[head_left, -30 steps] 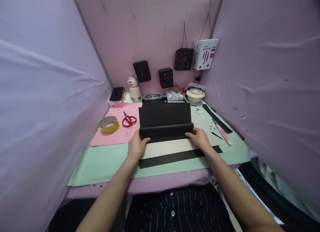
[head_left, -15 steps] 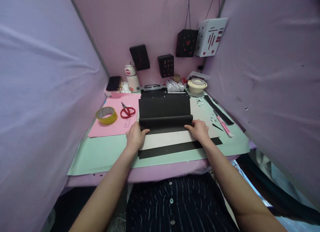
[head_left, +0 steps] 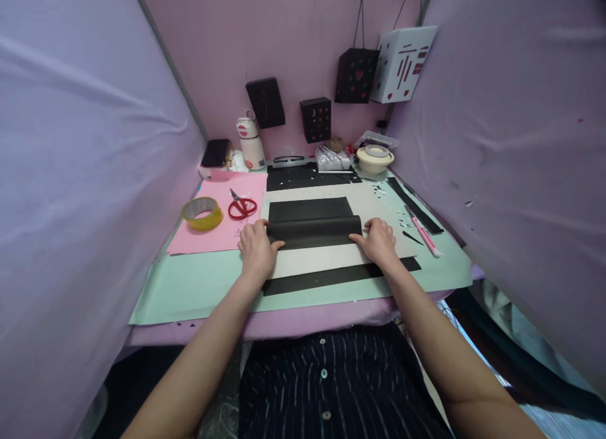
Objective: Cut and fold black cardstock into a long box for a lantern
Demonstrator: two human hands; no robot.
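A sheet of black paper (head_left: 312,235) lies on a white board (head_left: 312,262), with a rounded bend across its middle and its far part reaching back from me. My left hand (head_left: 258,246) grips its left side, thumb on the near part and fingers at the edge by the bend. At the right side, my right hand (head_left: 376,242) holds the sheet, its thumb on the near corner and fingers beside the end of the bend. A black paper strip (head_left: 322,278) lies just in front of the board.
Left are pink paper (head_left: 215,230), yellow tape (head_left: 202,214) and red scissors (head_left: 242,208). A pink craft knife (head_left: 425,235) and black strips (head_left: 415,205) lie right. Behind stand a bottle (head_left: 252,147) and a bowl (head_left: 374,161). Paper boxes (head_left: 356,78) hang above.
The far part of the black paper has come down and toward me, uncovering more white board behind it. Both hands stay at its sides. The view has tilted slightly.
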